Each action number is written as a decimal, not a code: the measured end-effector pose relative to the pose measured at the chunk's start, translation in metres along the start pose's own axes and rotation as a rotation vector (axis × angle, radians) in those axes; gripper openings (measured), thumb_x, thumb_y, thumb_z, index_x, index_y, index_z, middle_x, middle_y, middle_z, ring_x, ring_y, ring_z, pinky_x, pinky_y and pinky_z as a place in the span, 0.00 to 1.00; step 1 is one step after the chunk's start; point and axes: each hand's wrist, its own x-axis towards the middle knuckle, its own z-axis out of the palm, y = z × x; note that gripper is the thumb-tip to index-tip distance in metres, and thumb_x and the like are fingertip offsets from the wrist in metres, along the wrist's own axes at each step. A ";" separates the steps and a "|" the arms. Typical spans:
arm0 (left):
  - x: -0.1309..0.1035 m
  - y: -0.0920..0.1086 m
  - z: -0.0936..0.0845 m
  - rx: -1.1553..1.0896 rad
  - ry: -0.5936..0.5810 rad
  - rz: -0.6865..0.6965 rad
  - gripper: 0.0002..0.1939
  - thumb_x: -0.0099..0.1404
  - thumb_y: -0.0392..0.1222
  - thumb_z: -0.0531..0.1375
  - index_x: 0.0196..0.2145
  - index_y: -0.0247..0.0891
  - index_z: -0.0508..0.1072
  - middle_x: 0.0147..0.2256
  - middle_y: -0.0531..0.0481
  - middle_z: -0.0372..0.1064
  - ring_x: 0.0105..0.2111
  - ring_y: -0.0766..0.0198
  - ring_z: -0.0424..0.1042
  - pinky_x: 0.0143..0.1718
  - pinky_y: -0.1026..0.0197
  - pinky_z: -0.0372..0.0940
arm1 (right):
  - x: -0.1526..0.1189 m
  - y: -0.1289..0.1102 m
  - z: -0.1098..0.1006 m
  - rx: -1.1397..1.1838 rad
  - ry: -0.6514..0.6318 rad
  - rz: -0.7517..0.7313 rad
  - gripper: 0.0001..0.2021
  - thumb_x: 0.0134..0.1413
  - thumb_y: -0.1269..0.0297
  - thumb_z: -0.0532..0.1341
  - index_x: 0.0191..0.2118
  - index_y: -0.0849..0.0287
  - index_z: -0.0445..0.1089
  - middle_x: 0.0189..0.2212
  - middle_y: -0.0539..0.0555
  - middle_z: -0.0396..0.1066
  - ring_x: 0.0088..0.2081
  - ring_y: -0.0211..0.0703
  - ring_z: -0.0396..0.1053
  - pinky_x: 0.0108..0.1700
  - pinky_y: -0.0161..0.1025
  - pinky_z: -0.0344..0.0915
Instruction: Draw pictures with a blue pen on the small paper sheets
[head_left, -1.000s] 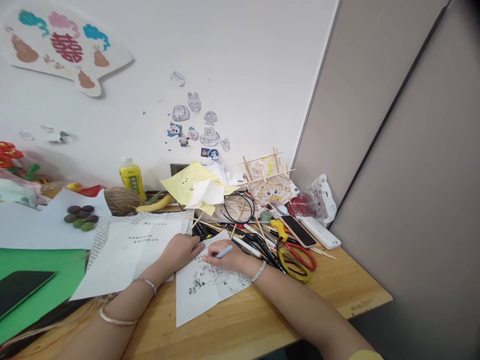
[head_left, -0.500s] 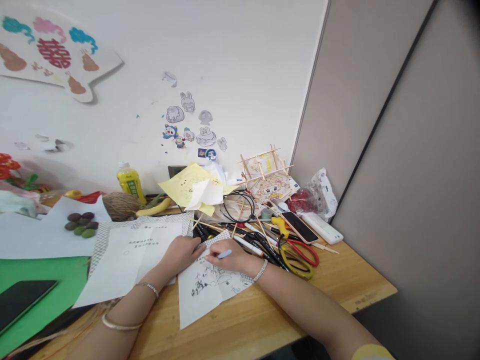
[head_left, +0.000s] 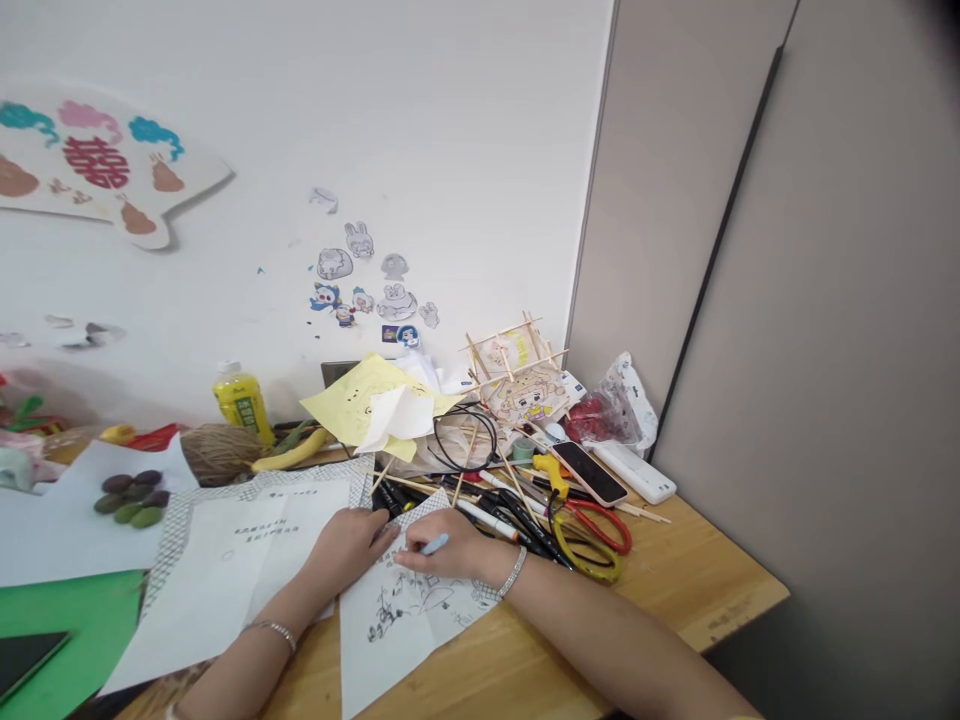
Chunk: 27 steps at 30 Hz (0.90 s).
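Note:
My right hand (head_left: 454,548) grips a light blue pen (head_left: 435,544) over a white sheet with a black ink drawing (head_left: 390,655). Its fingers are closed round the pen, and the tip is hidden. My left hand (head_left: 349,550) lies flat with fingers extended, resting at the upper left edge of the same sheet. To its left is a sheet with handwritten lines (head_left: 217,585), on top of grid-patterned paper (head_left: 169,525). Several markers (head_left: 517,520) lie in a heap just beyond my right hand.
Scissors with red and yellow handles (head_left: 600,535), a phone (head_left: 589,473) and a white power bank (head_left: 634,473) lie at the right. Behind are a stick frame (head_left: 517,370), yellow paper (head_left: 345,400), a twine ball (head_left: 219,455) and a drink bottle (head_left: 244,405). Green paper (head_left: 75,640) lies at left.
The camera view has tilted up and turned slightly right, so everything sits lower and further left. Both hands stay at the sheet, with the pen still held in the right.

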 end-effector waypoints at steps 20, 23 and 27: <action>-0.001 -0.001 0.003 -0.014 0.040 0.011 0.18 0.66 0.47 0.46 0.24 0.39 0.66 0.24 0.48 0.69 0.27 0.59 0.69 0.27 0.61 0.53 | -0.001 0.003 0.002 0.042 0.020 0.023 0.16 0.56 0.57 0.57 0.21 0.59 0.61 0.19 0.44 0.61 0.24 0.33 0.58 0.26 0.30 0.49; -0.001 -0.002 0.005 -0.012 0.058 0.021 0.17 0.66 0.46 0.47 0.24 0.39 0.67 0.23 0.48 0.69 0.26 0.59 0.69 0.27 0.62 0.53 | -0.002 0.001 0.001 0.048 0.023 0.030 0.16 0.55 0.57 0.58 0.21 0.59 0.62 0.18 0.44 0.61 0.24 0.33 0.59 0.26 0.30 0.49; -0.001 -0.002 0.008 0.004 0.072 0.027 0.16 0.66 0.46 0.48 0.24 0.38 0.67 0.23 0.48 0.69 0.26 0.59 0.69 0.26 0.61 0.53 | -0.003 0.001 0.001 0.060 0.019 0.044 0.15 0.55 0.58 0.58 0.21 0.59 0.63 0.19 0.44 0.62 0.24 0.33 0.59 0.27 0.30 0.51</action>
